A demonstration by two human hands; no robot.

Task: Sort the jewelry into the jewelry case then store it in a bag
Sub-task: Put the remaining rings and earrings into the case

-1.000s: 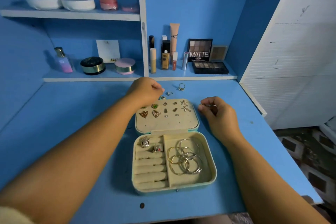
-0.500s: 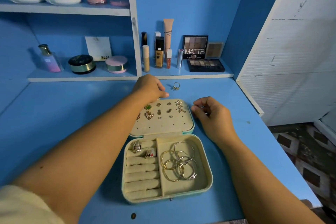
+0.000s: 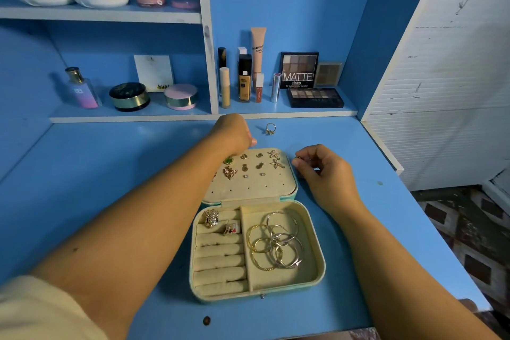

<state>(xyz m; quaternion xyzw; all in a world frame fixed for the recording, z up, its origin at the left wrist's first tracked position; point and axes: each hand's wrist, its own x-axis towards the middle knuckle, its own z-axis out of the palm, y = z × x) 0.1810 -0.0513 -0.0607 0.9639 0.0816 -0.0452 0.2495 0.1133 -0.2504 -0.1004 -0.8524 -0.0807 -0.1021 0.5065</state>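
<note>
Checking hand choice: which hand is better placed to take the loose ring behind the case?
Left, probably: the left hand is nearest the ring; the right hand pinches a small piece.

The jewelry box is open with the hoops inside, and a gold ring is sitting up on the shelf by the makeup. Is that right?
Not quite. The jewelry box is open with the hoops inside, but the gold ring sits on the blue desk in front of the shelf, not on it. The head view shows this.

The jewelry case (image 3: 309, 270) has matt velvety lining; its metal hoops (image 3: 276, 241) look shiny.
</note>
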